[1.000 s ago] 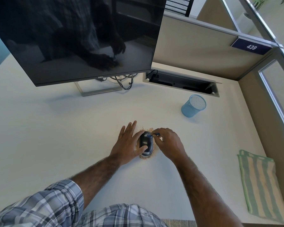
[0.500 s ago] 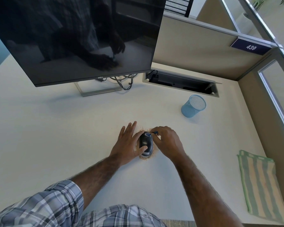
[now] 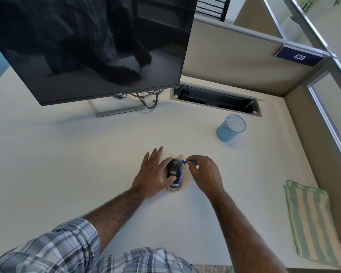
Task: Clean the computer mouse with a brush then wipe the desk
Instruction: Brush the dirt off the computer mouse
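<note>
A black computer mouse (image 3: 175,171) lies on the white desk (image 3: 67,164), ringed by tan crumbs (image 3: 182,186). My left hand (image 3: 153,174) lies beside the mouse with straight fingers spread on the desk and its thumb pressed on the mouse's near left side. My right hand (image 3: 204,172) pinches a small blue brush (image 3: 186,161), whose tip sits at the mouse's far right corner. Most of the brush is hidden in my fingers.
A green-and-beige striped cloth (image 3: 313,221) lies folded at the desk's right edge. A blue mesh cup (image 3: 230,128) stands beyond the mouse to the right. A dark monitor (image 3: 91,46) on its stand, cables and an open cable tray (image 3: 217,99) fill the back.
My right hand has shifted slightly right and away, moving the brush tip from the mouse's top to its far right corner. My left hand holds steady.
</note>
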